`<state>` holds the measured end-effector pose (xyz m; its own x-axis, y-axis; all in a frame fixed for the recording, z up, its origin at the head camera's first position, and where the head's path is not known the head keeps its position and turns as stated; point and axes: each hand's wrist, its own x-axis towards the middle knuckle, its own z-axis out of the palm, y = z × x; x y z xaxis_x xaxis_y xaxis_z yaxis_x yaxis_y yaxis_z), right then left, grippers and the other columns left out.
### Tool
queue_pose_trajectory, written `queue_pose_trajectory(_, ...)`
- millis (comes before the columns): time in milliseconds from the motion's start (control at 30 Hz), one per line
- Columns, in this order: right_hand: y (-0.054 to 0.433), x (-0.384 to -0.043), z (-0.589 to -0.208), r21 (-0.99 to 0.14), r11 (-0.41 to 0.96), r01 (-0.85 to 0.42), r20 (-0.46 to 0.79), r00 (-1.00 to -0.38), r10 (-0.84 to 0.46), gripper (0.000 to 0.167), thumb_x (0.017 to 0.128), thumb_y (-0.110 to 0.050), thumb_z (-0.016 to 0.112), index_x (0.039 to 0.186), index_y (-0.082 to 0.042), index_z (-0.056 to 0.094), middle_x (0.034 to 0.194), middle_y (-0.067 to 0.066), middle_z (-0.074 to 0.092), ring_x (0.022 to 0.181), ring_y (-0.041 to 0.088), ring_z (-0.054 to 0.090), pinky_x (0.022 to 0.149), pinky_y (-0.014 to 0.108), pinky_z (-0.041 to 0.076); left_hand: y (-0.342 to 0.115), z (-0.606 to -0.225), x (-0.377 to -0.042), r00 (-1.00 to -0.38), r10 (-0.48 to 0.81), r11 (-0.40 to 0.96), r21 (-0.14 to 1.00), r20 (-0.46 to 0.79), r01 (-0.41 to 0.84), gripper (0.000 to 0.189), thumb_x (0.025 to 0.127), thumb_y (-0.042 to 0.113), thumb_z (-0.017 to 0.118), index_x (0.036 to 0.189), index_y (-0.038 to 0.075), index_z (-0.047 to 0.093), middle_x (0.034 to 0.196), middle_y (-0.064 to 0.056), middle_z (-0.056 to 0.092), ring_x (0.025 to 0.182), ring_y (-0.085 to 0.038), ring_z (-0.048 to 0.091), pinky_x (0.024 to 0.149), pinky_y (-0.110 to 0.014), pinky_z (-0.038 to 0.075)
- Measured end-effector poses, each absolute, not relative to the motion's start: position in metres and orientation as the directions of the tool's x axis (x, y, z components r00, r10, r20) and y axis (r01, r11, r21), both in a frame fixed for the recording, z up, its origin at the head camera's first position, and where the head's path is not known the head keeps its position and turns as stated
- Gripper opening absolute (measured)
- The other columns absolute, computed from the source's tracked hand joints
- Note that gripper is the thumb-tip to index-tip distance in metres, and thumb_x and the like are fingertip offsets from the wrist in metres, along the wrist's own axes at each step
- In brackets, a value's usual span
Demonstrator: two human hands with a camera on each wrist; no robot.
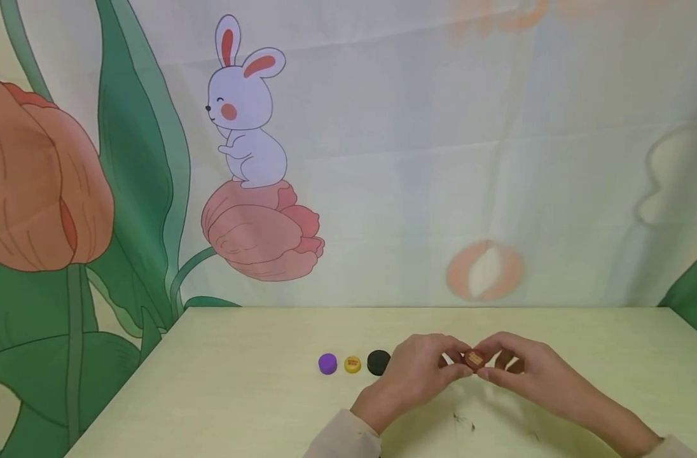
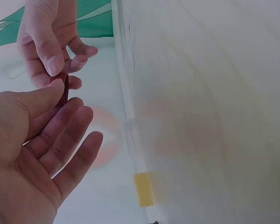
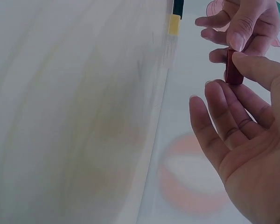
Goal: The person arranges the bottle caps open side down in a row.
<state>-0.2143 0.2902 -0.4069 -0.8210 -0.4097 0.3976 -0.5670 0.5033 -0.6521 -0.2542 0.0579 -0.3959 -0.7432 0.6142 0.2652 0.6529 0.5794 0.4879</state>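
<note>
A dark red bottle cap with yellowish print on its top is held above the table. My left hand pinches its left side between thumb and fingers. From the right, my right hand pinches the opposite side. In the right wrist view, the cap appears edge-on between both thumbs and fingers. Left of my hands, a row on the table holds a purple cap, a yellow cap with red print, and a black cap. The left hand partly overlaps the black one.
The pale yellow-green table has a few small dark marks in front of my hands. Behind its far edge hangs a cloth backdrop printed with a rabbit and tulips.
</note>
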Motion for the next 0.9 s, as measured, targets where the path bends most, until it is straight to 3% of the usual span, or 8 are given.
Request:
queue_pose_trajectory(400, 0.287, -0.22, -0.405, -0.625, 0.511, -0.591, 0.442, -0.807, -0.392, 0.02, 0.099, -0.015, 0.078, 0.116, -0.025, 0.072, 0.107, -0.012, 0.072, 0.083, 0.01, 0.066, 0.069, 0.029, 0.058, 0.057, -0.392, -0.264, -0.74, 0.6, 0.536, 0.533, 0.305, 0.655, 0.019, 0.095, 0.027, 0.083, 0.113, 0.022, 0.081, 0.091, 0.02, 0.072, 0.077, 0.009, 0.058, 0.07, -0.014, 0.046)
queue_pose_trajectory(733, 0.288, -0.229, -0.396, -0.661, 0.534, -0.527, 0.355, -0.846, -0.397, 0.013, 0.1, -0.024, 0.077, 0.112, -0.022, 0.072, 0.103, -0.007, 0.074, 0.085, 0.011, 0.067, 0.071, 0.03, 0.058, 0.059, -0.392, -0.274, -0.775, 0.587, 0.532, 0.609, 0.235, 0.588, 0.015, 0.093, 0.024, 0.084, 0.108, 0.02, 0.082, 0.099, 0.019, 0.073, 0.09, 0.001, 0.066, 0.076, -0.017, 0.049)
queue_pose_trajectory(900, 0.288, -0.238, -0.398, -0.671, 0.54, -0.508, 0.328, -0.857, -0.398, 0.011, 0.101, -0.025, 0.076, 0.111, -0.021, 0.073, 0.104, -0.008, 0.074, 0.087, 0.011, 0.067, 0.074, 0.031, 0.059, 0.061, -0.393, -0.28, -0.781, 0.585, 0.545, 0.608, 0.218, 0.578, 0.015, 0.093, 0.023, 0.085, 0.108, 0.02, 0.081, 0.095, 0.017, 0.073, 0.092, -0.002, 0.067, 0.078, -0.018, 0.05)
